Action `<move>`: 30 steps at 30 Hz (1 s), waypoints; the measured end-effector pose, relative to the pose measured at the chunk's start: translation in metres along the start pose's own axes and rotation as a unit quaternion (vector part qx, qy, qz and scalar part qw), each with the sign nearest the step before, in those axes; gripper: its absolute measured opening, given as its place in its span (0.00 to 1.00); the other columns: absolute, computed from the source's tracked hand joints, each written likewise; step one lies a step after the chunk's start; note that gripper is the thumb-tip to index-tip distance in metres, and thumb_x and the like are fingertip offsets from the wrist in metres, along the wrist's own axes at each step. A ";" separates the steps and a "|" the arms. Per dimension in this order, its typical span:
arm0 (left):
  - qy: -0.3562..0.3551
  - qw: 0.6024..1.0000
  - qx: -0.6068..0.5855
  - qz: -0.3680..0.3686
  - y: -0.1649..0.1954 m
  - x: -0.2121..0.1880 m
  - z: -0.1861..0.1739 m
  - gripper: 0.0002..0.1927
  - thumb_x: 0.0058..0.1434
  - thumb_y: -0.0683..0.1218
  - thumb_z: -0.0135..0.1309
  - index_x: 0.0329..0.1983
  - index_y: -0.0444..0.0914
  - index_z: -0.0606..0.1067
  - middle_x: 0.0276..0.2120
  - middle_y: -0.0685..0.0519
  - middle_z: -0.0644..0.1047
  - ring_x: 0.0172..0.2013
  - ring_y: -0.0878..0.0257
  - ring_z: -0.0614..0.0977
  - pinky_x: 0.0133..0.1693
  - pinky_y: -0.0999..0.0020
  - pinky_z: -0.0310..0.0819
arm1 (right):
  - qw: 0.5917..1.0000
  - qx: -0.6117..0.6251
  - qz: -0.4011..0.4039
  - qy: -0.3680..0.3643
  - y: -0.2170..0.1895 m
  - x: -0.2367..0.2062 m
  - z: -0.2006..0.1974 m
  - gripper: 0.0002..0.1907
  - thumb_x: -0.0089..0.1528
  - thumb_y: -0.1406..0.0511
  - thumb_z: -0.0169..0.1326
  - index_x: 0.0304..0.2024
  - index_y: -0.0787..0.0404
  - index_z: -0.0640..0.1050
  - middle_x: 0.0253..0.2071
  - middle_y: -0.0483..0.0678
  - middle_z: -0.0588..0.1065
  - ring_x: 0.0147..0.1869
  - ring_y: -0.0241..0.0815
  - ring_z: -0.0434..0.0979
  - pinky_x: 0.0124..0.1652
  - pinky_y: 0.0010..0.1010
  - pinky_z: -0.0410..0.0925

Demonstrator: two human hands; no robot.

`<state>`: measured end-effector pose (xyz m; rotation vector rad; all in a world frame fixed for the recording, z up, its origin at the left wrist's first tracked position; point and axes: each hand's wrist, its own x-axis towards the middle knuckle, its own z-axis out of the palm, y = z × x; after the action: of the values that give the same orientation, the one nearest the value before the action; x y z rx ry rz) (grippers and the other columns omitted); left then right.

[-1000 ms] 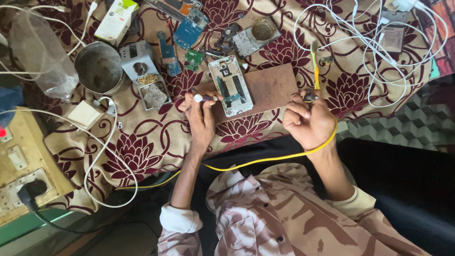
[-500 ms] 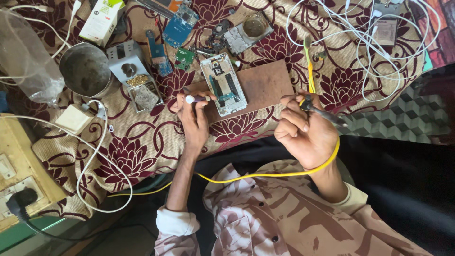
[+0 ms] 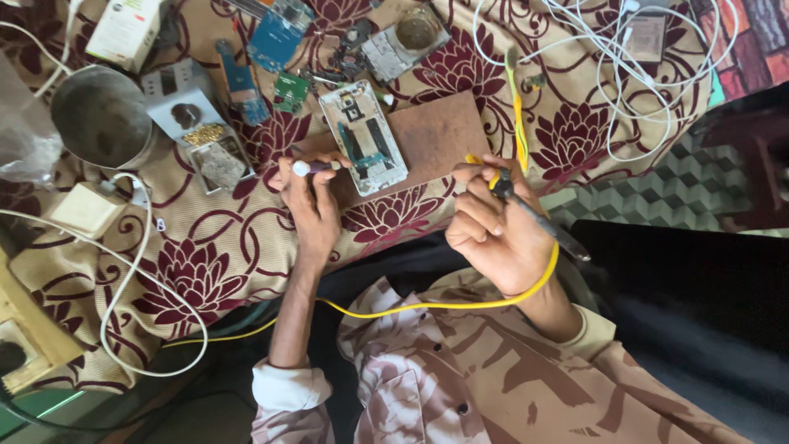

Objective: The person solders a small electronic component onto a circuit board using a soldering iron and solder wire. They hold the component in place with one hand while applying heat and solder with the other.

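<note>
Head view, looking down at a workbench covered by a floral cloth (image 3: pixel 205 271). Left hand (image 3: pixel 308 201), fingers closed around a small tool (image 3: pixel 316 167) with a white tip, its point laid against the left edge of an opened phone (image 3: pixel 364 136). The phone lies back side up, its innards exposed, on a brown board (image 3: pixel 440 136) near the cloth's front edge, between the two hands. Right hand (image 3: pixel 493 226), fingers wrapped around a dark-handled soldering iron (image 3: pixel 534 218), its yellow forward end aimed at the board's lower right corner; whether the tip touches the board cannot be told. A yellow cord (image 3: pixel 427 306) runs from the right wrist across the lap and away to the left. Behind the phone: blue and green circuit boards (image 3: pixel 275 37) and small loose parts. Far left: a round metal bowl (image 3: pixel 99 115). Upper right: a tangle of white cables (image 3: pixel 633 74). A yellow-handled tool (image 3: pixel 516 115) lies just right of the board
</note>
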<state>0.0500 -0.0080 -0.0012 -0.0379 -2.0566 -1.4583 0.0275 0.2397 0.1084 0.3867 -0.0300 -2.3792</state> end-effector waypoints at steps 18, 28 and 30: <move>-0.003 1.000 -0.002 -0.008 -0.002 0.002 0.003 0.06 0.77 0.39 0.42 0.43 0.31 0.69 0.42 0.46 0.74 0.43 0.58 0.83 0.45 0.64 0.73 | 0.999 -0.011 0.010 0.051 0.013 -0.009 0.003 0.13 0.70 0.61 0.47 0.30 0.58 0.69 0.26 0.40 0.62 0.19 0.32 0.52 0.23 0.25 0.50; -0.004 1.000 -0.004 0.012 -0.004 0.001 0.002 0.04 0.75 0.36 0.43 0.42 0.31 0.68 0.42 0.46 0.76 0.43 0.57 0.83 0.45 0.64 0.73 | 0.979 -0.163 -0.121 0.031 0.021 -0.016 -0.006 0.10 0.67 0.59 0.47 0.38 0.59 0.71 0.27 0.39 0.62 0.24 0.30 0.56 0.26 0.21 0.55; 0.001 1.000 -0.003 0.015 -0.004 0.001 0.001 0.05 0.75 0.36 0.42 0.42 0.31 0.69 0.42 0.46 0.76 0.43 0.56 0.82 0.46 0.63 0.73 | 0.968 -0.170 -0.179 0.037 0.005 -0.007 -0.010 0.16 0.71 0.55 0.46 0.43 0.61 0.71 0.27 0.39 0.61 0.25 0.30 0.58 0.27 0.22 0.57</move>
<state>0.0473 -0.0092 -0.0046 -0.0695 -2.0429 -1.4452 0.0383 0.2411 0.1014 0.3355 0.5165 -2.6538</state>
